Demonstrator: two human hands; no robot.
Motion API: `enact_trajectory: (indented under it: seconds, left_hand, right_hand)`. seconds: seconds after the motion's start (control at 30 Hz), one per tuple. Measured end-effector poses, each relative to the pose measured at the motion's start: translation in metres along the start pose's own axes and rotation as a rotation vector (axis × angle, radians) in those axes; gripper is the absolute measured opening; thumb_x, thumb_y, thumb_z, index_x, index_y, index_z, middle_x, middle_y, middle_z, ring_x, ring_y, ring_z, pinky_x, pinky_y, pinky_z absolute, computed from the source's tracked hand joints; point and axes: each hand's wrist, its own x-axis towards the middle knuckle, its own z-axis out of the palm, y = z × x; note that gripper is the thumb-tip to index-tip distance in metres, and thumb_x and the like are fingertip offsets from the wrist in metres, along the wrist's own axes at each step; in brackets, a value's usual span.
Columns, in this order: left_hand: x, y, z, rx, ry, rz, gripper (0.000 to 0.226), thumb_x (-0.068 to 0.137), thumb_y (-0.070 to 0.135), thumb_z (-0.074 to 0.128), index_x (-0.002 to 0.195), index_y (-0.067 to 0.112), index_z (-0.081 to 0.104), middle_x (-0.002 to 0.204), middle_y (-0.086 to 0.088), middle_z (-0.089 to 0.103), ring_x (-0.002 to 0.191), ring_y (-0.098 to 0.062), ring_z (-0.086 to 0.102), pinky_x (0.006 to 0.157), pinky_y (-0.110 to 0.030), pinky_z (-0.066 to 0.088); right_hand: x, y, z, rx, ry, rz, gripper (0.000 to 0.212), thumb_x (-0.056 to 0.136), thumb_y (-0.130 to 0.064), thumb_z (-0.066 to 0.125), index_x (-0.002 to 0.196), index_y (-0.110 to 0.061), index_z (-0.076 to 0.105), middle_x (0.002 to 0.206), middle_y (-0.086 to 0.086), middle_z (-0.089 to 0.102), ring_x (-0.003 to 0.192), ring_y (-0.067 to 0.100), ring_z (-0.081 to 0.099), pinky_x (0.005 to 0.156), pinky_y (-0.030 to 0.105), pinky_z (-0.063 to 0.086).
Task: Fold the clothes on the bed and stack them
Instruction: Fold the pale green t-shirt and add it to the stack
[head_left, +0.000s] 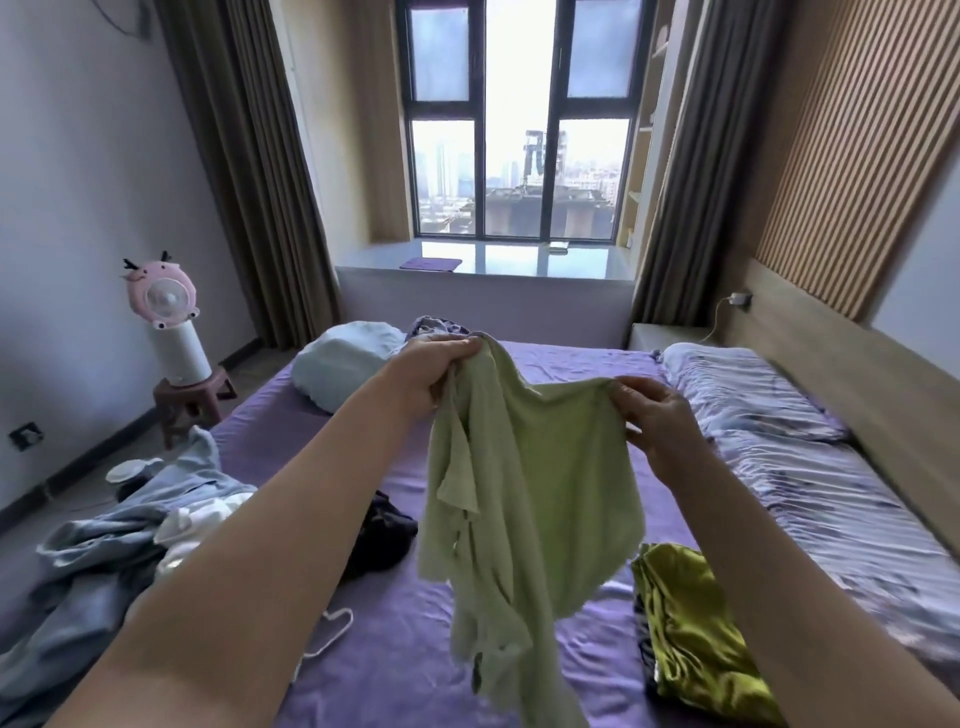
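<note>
I hold a pale green garment (540, 493) up in the air over the purple bed (405, 665). My left hand (431, 369) grips its upper left corner, and my right hand (657, 415) pinches its upper right edge. The cloth hangs down between my arms, bunched on the left side. A folded shiny olive-green garment (691, 629) lies on the bed at the lower right. A dark garment (382, 530) sits crumpled behind the hanging cloth. A heap of light blue and white clothes (119, 540) covers the bed's left edge.
A white hanger (327, 636) lies on the sheet near my left forearm. A patterned quilt and pillow (789, 447) run along the right side by the wooden headboard. A pale bundle (343, 364) lies at the far end. A pink fan (166, 312) stands on a stool at left.
</note>
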Motion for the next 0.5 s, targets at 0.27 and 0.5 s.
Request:
enact_trajectory:
  seconds: [0.27, 0.5]
  left_hand:
    - [-0.035, 0.005, 0.061, -0.159, -0.044, -0.021, 0.017, 0.098, 0.002, 0.045, 0.086, 0.006, 0.057, 0.083, -0.012, 0.053, 0.071, -0.022, 0.054, 0.064, -0.028, 0.054]
    - [-0.055, 0.007, 0.080, -0.166, -0.047, 0.085, 0.013, 0.098, 0.002, 0.047, 0.087, 0.006, 0.054, 0.075, -0.010, 0.056, 0.063, -0.018, 0.056, 0.052, -0.027, 0.053]
  right_hand:
    - [-0.029, -0.005, 0.005, -0.004, -0.149, -0.043, 0.010, 0.092, -0.016, 0.059, 0.086, -0.015, 0.067, 0.079, 0.004, 0.064, 0.071, 0.016, 0.059, 0.057, 0.021, 0.048]
    - [-0.037, -0.005, 0.022, -0.911, -0.189, -0.413, 0.012, 0.087, -0.024, 0.063, 0.081, -0.018, 0.054, 0.074, 0.001, 0.058, 0.073, 0.022, 0.055, 0.059, 0.028, 0.031]
